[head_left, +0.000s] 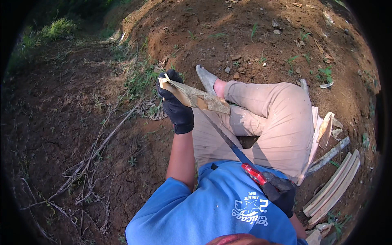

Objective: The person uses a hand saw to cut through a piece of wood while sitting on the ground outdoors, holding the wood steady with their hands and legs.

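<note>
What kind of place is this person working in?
Outdoors, likely a garden plot or field edge: bare reddish soil with grass tufts, dry twigs and split wood slats on the ground. The person sits there, sawing a wood piece.

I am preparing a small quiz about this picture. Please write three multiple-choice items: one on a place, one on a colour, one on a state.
1. Where do the cut wooden slats lie?
A. on the ground at the person's right
B. on the person's lap
C. in the grass at the far left

2. What colour is the saw handle?
A. yellow
B. red
C. green

3. How is the piece of wood held?
A. lying free on the soil
B. gripped in the left hand, saw blade against it
C. clamped in a vice

Answers: 1 A, the slats rest on soil by the right knee. 2 B, red shows above the right hand. 3 B, the gloved fingers wrap its end.
</note>
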Demonstrator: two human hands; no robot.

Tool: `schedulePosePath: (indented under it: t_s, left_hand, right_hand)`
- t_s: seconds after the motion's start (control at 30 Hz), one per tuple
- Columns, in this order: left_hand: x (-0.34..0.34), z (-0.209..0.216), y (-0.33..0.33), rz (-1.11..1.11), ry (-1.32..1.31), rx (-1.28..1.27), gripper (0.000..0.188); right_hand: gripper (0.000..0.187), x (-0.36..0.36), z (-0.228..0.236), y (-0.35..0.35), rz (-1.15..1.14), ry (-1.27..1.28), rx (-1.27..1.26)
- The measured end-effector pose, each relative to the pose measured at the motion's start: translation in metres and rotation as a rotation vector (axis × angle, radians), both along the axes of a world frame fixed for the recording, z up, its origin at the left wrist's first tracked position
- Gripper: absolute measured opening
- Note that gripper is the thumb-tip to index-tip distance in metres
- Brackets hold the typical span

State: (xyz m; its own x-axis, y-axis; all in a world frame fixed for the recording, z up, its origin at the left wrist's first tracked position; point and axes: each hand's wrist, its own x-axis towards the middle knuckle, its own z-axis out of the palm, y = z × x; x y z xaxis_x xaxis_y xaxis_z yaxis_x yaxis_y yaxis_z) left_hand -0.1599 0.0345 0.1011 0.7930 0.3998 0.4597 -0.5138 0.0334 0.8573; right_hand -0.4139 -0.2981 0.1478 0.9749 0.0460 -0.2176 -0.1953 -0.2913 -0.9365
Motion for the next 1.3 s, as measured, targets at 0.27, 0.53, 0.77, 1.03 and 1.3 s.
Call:
schedulePosePath:
  t_s: [0.27, 0.53, 0.77, 1.03, 1.3]
  left_hand:
    - [-0.009, 0.004, -0.001, 0.042, 0.070, 0.131, 0.077]
    - [-0.002, 0.009, -0.010, -0.013, 0.015, 0.042, 0.085]
    - [-0.020, 0.010, -0.011, 0.107, 0.039, 0.204, 0.086]
    - [-0.043, 0.007, -0.031, 0.207, 0.195, 0.309, 0.074]
    - [-0.042, -0.008, -0.019, 0.194, 0.237, 0.251, 0.074]
  right_hand:
    - [0.033, 0.004, -0.016, -0.014, -0.046, 0.206, 0.227]
    - [0.033, -0.001, 0.019, -0.042, 0.103, -0.297, -0.346]
    - [0.037, 0.003, 0.032, -0.047, 0.280, -0.325, -0.374]
    - [0.034, -0.001, 0.039, -0.018, 0.087, -0.303, -0.260]
    - [0.027, 0.023, 0.006, -0.010, 0.206, -0.221, -0.229]
